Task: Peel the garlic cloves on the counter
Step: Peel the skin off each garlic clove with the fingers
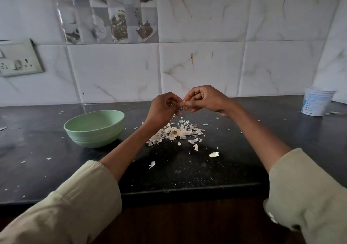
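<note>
Head view shows both forearms raised above the dark counter (56, 150), hands meeting in mid-air with fingers curled. The left hand (163, 108) and the right hand (204, 99) together pinch a small garlic clove (183, 103) between their fingertips, above a heap of papery peels (174, 134). One loose clove (214, 154) lies on the counter nearer the person. A green bowl (93, 129) sits left of the peels.
</note>
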